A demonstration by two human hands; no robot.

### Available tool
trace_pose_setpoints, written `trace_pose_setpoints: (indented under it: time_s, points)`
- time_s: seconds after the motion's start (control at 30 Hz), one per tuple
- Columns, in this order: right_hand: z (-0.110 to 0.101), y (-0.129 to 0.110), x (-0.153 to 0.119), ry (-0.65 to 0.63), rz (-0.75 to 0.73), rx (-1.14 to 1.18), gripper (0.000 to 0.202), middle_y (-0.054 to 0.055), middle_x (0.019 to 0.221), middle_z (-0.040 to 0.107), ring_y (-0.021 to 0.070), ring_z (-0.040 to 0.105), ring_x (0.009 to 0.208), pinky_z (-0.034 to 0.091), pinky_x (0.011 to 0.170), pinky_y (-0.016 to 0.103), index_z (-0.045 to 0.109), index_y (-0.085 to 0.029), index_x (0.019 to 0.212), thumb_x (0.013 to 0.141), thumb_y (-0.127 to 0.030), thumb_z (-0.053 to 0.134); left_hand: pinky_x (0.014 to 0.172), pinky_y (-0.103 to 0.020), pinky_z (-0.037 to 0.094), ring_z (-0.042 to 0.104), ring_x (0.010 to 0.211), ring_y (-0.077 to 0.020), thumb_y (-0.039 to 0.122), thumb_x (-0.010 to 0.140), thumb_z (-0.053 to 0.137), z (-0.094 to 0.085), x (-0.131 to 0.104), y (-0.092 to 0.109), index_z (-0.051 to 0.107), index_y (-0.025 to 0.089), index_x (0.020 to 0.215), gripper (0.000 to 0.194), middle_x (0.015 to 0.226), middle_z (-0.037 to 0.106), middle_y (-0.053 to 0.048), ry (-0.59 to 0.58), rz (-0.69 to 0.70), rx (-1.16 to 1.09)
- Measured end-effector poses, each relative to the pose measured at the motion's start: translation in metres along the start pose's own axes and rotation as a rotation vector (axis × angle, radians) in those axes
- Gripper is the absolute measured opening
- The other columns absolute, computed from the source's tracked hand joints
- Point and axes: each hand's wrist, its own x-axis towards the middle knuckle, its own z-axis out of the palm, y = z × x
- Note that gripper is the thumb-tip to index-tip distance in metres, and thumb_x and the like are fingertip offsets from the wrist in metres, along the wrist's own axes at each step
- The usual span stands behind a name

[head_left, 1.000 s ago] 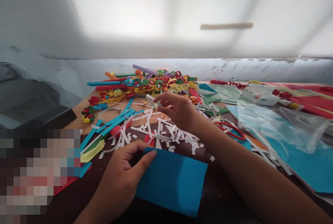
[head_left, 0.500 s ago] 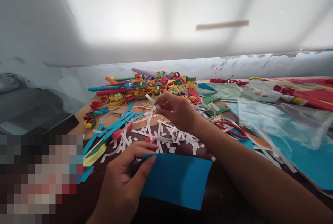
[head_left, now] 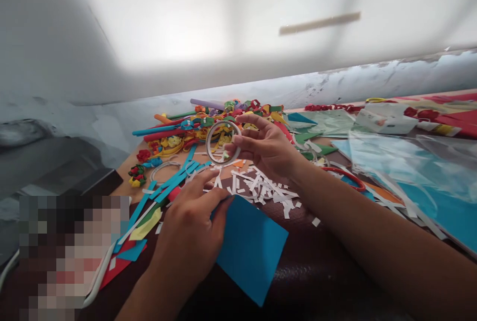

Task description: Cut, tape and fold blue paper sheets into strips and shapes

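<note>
since a moment ago the right hand point(head_left: 266, 149) has lifted a thin ring of tape point(head_left: 222, 142) up off the tabletop point(head_left: 122, 182); before, it was only picking at small white bits. now the ring hangs in the air over the white paper scraps point(head_left: 261, 189), and the right grip is pinched on its right edge with thumb and fingertips. you can see through the ring to the colourful pile behind it.

the left hand point(head_left: 194, 224) has slid a little to the right too. its grip lies flat and pressed down on the near corner of the blue paper sheet point(head_left: 251, 249), not closed around it. the sheet now sits turned at a slant on the dark cloth point(head_left: 316, 266), just below the white scraps.

behind the hands is a heap of paper chains point(head_left: 231, 115) in red, yellow, green and blue, with rolled paper sticks point(head_left: 164, 129) beside it. long blue strips point(head_left: 175, 179) lie to the left, next to another thin ring point(head_left: 164, 169) lying flat. red scissors point(head_left: 346, 177) peek out past the right wrist. clear plastic bags point(head_left: 402, 172) cover blue sheets on the right side.
</note>
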Motion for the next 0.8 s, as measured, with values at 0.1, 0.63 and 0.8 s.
trace_pose_setpoints:
  time_s: [0.1, 0.63, 0.8]
  points:
    - [0.000, -0.002, 0.001, 0.040, 0.068, 0.166, 0.064, -0.010, 0.070, 0.068, 0.0174, 0.079, 0.074, 0.064, 0.069, 0.029, 0.057, -0.025, 0.107, 0.059, -0.037, 0.098, 0.099, -0.048, 0.058, 0.072, 0.114, -0.0301, 0.022, 0.097, 0.057, 0.011, 0.002, -0.005, 0.077, 0.019, 0.091, 0.021, 0.127, 0.073, -0.014, 0.120, 0.005, 0.048]
    - [0.003, 0.002, -0.002, 0.056, 0.061, 0.027, 0.058, -0.008, 0.073, 0.067, 0.0183, 0.077, 0.075, 0.065, 0.068, 0.032, 0.061, -0.021, 0.113, 0.066, -0.034, 0.092, 0.101, -0.040, 0.060, 0.078, 0.105, -0.0280, 0.016, 0.096, 0.059, 0.025, -0.004, -0.013, 0.080, 0.006, 0.102, 0.024, 0.110, 0.081, -0.017, 0.296, -0.019, 0.051]
    - [-0.007, 0.003, -0.003, 0.117, -0.171, -0.552, 0.032, -0.002, 0.083, 0.072, 0.0179, 0.075, 0.077, 0.061, 0.071, 0.033, 0.064, -0.022, 0.101, 0.075, -0.020, 0.082, 0.107, -0.052, 0.055, 0.072, 0.118, -0.0319, 0.026, 0.096, 0.060, 0.024, -0.006, -0.015, 0.080, 0.018, 0.097, 0.021, 0.119, 0.080, -0.012, 0.201, -0.163, -0.034]
